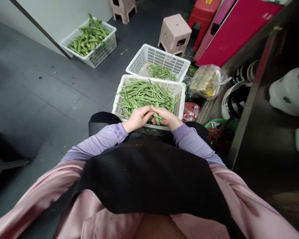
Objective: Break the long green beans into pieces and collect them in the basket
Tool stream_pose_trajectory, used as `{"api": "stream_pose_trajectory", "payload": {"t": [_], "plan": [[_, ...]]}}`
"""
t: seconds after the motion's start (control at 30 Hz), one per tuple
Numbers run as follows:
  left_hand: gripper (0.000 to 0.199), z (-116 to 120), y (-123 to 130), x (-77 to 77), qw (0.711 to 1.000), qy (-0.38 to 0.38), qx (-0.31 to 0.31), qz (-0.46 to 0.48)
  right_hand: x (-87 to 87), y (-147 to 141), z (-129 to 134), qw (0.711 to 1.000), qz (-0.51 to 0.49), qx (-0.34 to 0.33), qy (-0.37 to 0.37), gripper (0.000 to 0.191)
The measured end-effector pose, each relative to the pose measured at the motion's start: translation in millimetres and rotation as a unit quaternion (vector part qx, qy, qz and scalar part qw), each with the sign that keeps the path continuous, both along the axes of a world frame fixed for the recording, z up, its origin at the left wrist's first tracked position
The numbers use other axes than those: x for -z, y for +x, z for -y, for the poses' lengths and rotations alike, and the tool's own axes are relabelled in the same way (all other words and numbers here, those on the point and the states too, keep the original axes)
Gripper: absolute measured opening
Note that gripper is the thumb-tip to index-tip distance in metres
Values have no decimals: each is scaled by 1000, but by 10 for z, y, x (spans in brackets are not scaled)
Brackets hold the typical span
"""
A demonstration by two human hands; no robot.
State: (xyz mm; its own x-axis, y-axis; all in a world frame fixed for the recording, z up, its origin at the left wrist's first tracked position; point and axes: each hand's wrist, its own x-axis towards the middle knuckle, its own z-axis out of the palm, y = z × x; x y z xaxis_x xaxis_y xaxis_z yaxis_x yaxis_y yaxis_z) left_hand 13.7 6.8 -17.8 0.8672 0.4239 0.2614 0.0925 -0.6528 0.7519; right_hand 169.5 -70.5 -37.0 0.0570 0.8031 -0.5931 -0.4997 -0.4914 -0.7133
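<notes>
My right hand point(166, 117) is wrapped round a small bunch of green beans point(157, 119), whose ends stick out below the fingers. My left hand point(140, 117) meets it from the left, thumb and fingers closed at the bunch; the exact spot of its pinch is partly hidden. Both hands are over the near edge of a white plastic basket point(181, 99), in front of my lap. A heap of long green beans point(147, 94) fills much of this basket.
Behind stands another white basket point(137, 63) with fewer beans point(161, 72). A basket of green stalks point(89, 38) sits far left. A pink stool point(175, 31), a red stool point(201, 20) and plastic bags point(208, 81) are beyond and right. A metal shelf edge point(249, 106) runs along my right.
</notes>
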Motion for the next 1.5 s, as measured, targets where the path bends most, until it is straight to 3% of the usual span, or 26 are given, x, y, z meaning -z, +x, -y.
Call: {"api": "stream_pose_trajectory", "payload": {"t": [0.1, 0.2, 0.27, 0.37, 0.4, 0.47, 0.53, 0.57, 0.67, 0.77, 0.87, 1.0, 1.1, 1.2, 1.27, 1.33, 1.43, 1.5], "plan": [[23, -272, -88, 11, 981, 144, 116, -60, -3, -50, 51, 996, -51, -75, 16, 41], [20, -556, -82, 13, 942, 225, 205, -144, -2, -24, 30, 994, -82, -72, 3, 40], [24, -760, 6, 31, 936, 244, 163, -192, 0, 88, -8, 997, -77, 0, 7, 34], [36, -938, 188, 137, 937, 266, 20, -228, -5, 378, -55, 983, -43, 178, 34, 27], [36, -922, 233, 209, 929, 279, 11, -242, -7, 478, -62, 973, -33, 223, 40, 26], [32, -769, 269, 417, 902, 304, 71, -299, -10, 629, -66, 961, -22, 272, 44, 27], [33, -530, 236, 683, 864, 311, 148, -367, -8, 681, -67, 958, -19, 284, 38, 27], [35, -417, 206, 819, 853, 316, 158, -385, -5, 673, -70, 958, -19, 284, 34, 28], [42, -229, 125, 1141, 848, 338, 129, -388, -2, 584, -95, 960, -11, 278, 22, 31], [42, -271, 120, 1241, 840, 371, 128, -374, -11, 523, -121, 962, 7, 270, 22, 36], [39, -407, 171, 1129, 843, 391, 135, -344, -18, 531, -115, 963, 40, 266, 25, 37], [34, -645, 263, 767, 865, 350, 133, -334, -4, 559, -49, 959, 163, 228, 45, 29], [28, -826, 355, 422, 877, 294, 186, -331, -2, 519, -4, 964, 245, 89, 49, 25], [28, -956, 481, 80, 899, 267, 210, -278, -23, 429, 3, 967, 239, -72, 60, 25], [27, -1028, 568, -130, 911, 257, 214, -240, -47, 378, 2, 967, 218, -103, 79, 26], [25, -1086, 625, -316, 932, 255, 171, -194, -77, 356, 7, 973, 192, -83, 96, 27], [31, -1042, 596, -492, 966, 238, -40, -92, -124, 373, 30, 985, 126, -16, 115, 28], [23, -851, 509, -496, 978, 131, -149, -63, -138, 388, 38, 989, 80, 35, 117, 33]]}}
